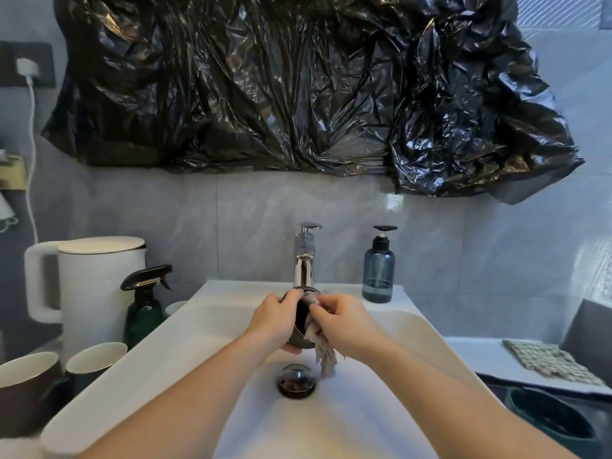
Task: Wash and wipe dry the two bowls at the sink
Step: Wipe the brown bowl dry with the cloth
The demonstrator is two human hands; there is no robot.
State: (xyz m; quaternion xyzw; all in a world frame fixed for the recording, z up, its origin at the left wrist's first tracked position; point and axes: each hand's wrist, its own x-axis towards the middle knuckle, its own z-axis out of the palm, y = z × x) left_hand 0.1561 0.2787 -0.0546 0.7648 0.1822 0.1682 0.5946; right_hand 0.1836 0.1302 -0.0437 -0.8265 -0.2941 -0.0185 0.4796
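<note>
The bowl (300, 321) I hold is dark, nearly black inside with a grey-green outside, and the cloth (323, 349) I rub it with is pale greyish beige. My sink (205, 329) is white, its drain plug (296, 380) dark and glossy, the tap (303, 270) shiny chrome. On my left stand a white kettle (89, 283), a dark green spray bottle (145, 313) with a black trigger, and two cups (96, 359), white inside and dark outside. A smoky blue pump bottle (378, 273) has a black top. Glossy black plastic sheeting (298, 84) covers the grey marbled wall tiles (231, 207). On my right lies a mat (549, 361) with a small checked pattern.
</note>
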